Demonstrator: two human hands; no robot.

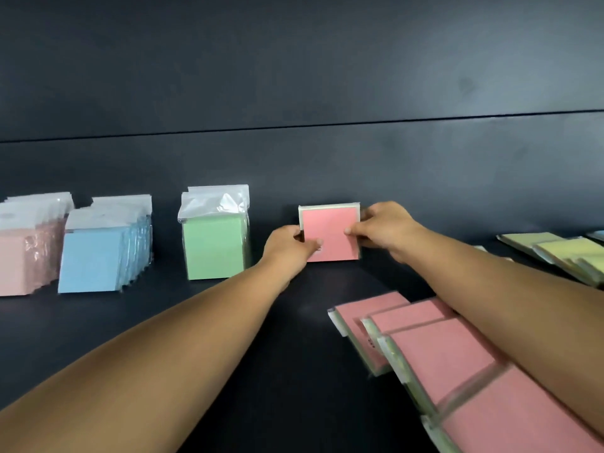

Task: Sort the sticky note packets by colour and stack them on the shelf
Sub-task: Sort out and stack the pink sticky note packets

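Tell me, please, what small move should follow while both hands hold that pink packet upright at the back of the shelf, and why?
Probably let go with the right hand and fetch a loose pink packet from the near row. The held packet stands alone beside the green stack, steadied by the left hand.

1. We see dim, even light across the dark matte shelf surface, with a paler grey wash on the dark back wall at upper right, so the light seems to come from that side.
2. Glare glints on the clear plastic tops of the upright green sticky note packets and on the crinkled wrap of the pale pink packets at far left.
3. The flat coral-pink packets at lower right are smeared with motion blur.
4. The wide lens bends the wall seam and stretches both forearms toward the bottom corners.
5. Shadows are soft and faint under the arms.
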